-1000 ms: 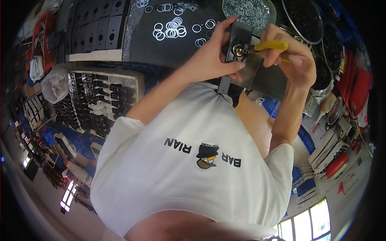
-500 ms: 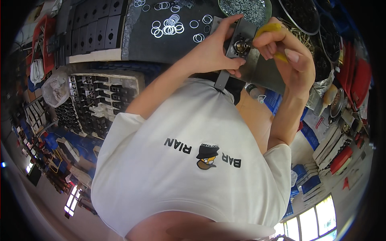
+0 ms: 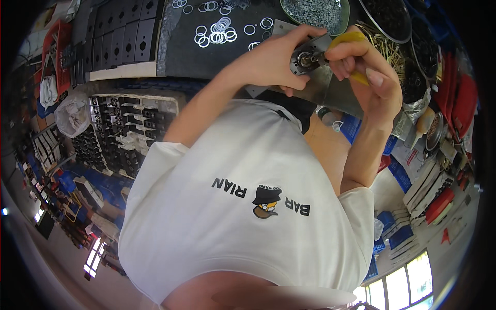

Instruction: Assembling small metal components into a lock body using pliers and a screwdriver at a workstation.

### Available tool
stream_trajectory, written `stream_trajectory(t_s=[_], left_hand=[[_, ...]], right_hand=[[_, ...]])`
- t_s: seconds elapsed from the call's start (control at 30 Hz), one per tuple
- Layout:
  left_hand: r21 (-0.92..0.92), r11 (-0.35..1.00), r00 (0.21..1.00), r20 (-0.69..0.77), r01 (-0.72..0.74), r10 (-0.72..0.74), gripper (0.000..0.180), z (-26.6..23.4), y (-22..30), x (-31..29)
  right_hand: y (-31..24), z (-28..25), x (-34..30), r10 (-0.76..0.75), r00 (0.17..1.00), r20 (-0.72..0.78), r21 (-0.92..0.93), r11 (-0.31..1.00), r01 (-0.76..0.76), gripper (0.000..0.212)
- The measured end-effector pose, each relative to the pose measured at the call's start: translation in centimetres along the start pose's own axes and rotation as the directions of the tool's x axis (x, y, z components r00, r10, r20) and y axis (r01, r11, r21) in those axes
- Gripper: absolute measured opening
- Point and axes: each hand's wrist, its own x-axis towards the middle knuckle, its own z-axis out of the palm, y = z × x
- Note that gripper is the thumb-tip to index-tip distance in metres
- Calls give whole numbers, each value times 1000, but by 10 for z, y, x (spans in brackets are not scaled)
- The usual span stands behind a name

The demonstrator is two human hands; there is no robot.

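In my left hand (image 3: 276, 62) is a dark metal plate part (image 3: 298, 68) with a round silver and brass-coloured fitting (image 3: 308, 59) on its face. My thumb and fingers wrap its two sides. Yellow-handled pliers (image 3: 347, 38) are in my right hand (image 3: 380, 72), their handles spread between my fingers. The pliers' tip is at the right side of the fitting; whether it grips anything there is too small to tell. Beneath my left hand, a grey metal plate (image 3: 282, 28) shows on the bench.
Loose flat metal rings (image 3: 222, 33) lie on the dark bench. Beyond my hands stands a green tray (image 3: 347, 15) of tiny silver pieces, with brass-coloured rods (image 3: 382, 44) to its right. Dark plates with holes (image 3: 121, 44) are stacked at left, above a foam tray (image 3: 178, 103) of metal parts.
My left hand has tilted the plate part, so its lower end no longer shows pointing toward me. The pliers stay beside the fitting, and my right hand has barely shifted.
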Motion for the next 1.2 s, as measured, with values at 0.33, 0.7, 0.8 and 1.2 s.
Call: stream_trajectory(t_s=[0.33, 0.7, 0.8, 1.2], left_hand=[[-51, 962, 871, -438, -269, 221, 103, 42, -34, -2], [768, 594, 843, -140, -238, 519, 42, -12, 24, -3], [835, 510, 863, -90, -206, 496, 38, -16, 28, -5], [636, 713, 849, -168, -295, 501, 19, -16, 3, 3]], right_hand=[[-30, 0, -26, -377, 915, -140, 63, 919, 388, 61], [31, 1, -67, 37, 845, -534, -121, 985, -120, 55], [40, 4, -69, 17, 839, -544, -103, 991, -87, 50], [29, 22, -56, 6, 818, -575, -224, 961, -164, 44]])
